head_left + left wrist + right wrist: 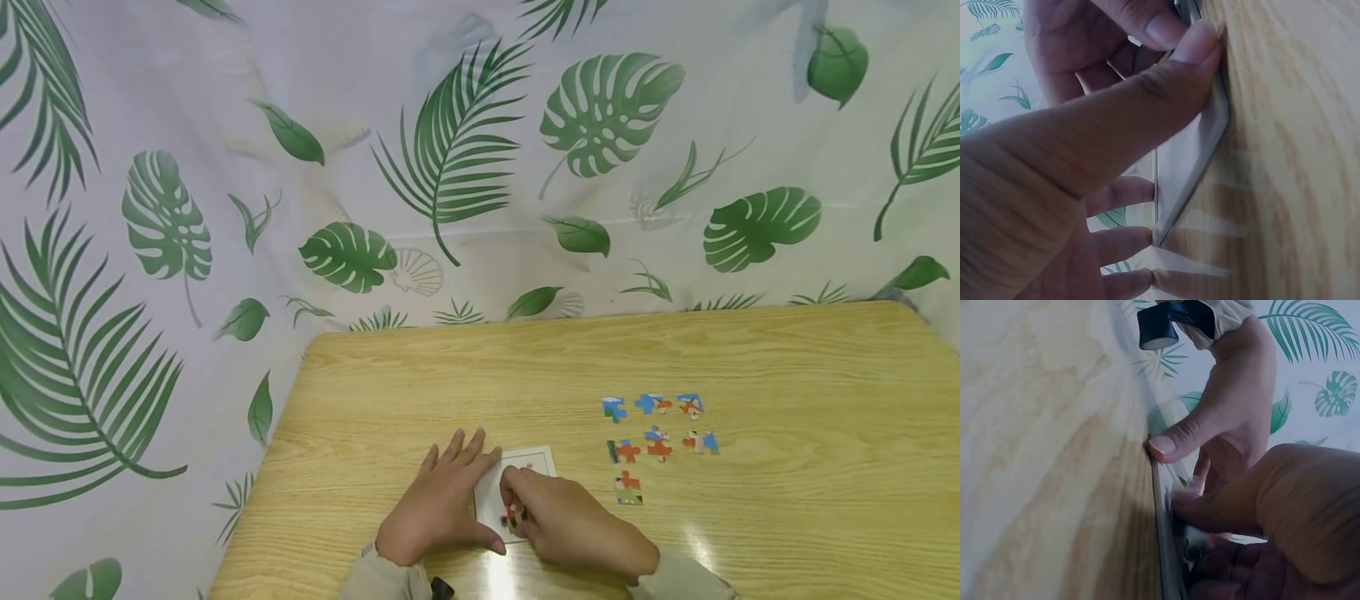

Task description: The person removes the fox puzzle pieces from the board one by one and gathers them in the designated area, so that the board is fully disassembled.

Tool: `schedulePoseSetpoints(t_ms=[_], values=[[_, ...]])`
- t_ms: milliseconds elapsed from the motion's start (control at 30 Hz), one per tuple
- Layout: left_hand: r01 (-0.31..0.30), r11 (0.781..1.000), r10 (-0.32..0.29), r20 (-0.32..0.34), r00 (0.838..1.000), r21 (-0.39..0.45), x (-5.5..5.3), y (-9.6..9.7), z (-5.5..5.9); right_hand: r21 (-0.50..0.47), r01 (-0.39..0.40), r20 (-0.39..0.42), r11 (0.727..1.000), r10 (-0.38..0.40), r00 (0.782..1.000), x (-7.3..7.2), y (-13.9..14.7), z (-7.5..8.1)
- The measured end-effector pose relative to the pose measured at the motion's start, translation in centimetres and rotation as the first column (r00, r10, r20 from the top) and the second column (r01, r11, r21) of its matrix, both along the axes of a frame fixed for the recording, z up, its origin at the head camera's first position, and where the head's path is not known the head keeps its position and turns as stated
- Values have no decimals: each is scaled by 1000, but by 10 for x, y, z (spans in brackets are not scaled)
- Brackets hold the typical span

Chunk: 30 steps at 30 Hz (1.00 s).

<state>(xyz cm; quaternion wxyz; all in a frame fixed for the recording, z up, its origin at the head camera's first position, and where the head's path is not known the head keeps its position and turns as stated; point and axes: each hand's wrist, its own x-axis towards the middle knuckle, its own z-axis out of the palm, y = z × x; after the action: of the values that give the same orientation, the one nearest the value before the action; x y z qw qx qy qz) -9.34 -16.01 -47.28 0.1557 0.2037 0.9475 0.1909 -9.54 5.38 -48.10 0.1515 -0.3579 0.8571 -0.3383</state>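
Note:
A small white puzzle tray (490, 500) lies flat on the table near its front edge. My left hand (442, 504) is spread along the tray's left side, fingers extended. In the left wrist view its thumb (1141, 100) reaches along the near edge of the tray. Over the tray, my right hand (562, 517) has curled fingers and pinches a colourful jigsaw piece (512, 518) low on the tray. The fingers hide part of that piece. In the right wrist view the pinched piece is dark and blurred.
Several loose jigsaw pieces (658, 443) lie in rough rows on the wooden table (450, 375), right of the tray. A leaf-printed cloth (480, 167) hangs behind the table and on its left side.

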Motion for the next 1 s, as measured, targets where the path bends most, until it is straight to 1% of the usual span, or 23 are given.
schedulePoseSetpoints(t_ms=[100,200,333,500,600,767,900,1000], values=[[2,1000,-2,-2,1000,-5,1,0,0,-94,5,97,996,4,995,-3,1,-1],[2,1000,-2,0,1000,-8,2,0,2,-189,-9,156,982,39,987,-7,2,-3],[4,1000,-4,8,1000,-19,2,-1,5,-247,-28,175,969,73,982,-10,3,-3],[0,999,1,21,1000,-52,1,-4,8,-322,-48,186,946,113,976,-15,8,2],[-6,999,7,19,1000,-45,0,-5,8,-335,-61,190,940,131,973,-18,13,8],[5,1000,-5,-19,1000,-7,0,0,4,-302,-53,178,952,111,978,-25,23,13],[4,999,-5,-30,1000,-39,2,4,3,-273,-40,165,961,88,982,-29,33,12],[-8,998,7,-13,1000,-56,3,3,4,-263,-22,159,965,66,985,-29,44,12]])
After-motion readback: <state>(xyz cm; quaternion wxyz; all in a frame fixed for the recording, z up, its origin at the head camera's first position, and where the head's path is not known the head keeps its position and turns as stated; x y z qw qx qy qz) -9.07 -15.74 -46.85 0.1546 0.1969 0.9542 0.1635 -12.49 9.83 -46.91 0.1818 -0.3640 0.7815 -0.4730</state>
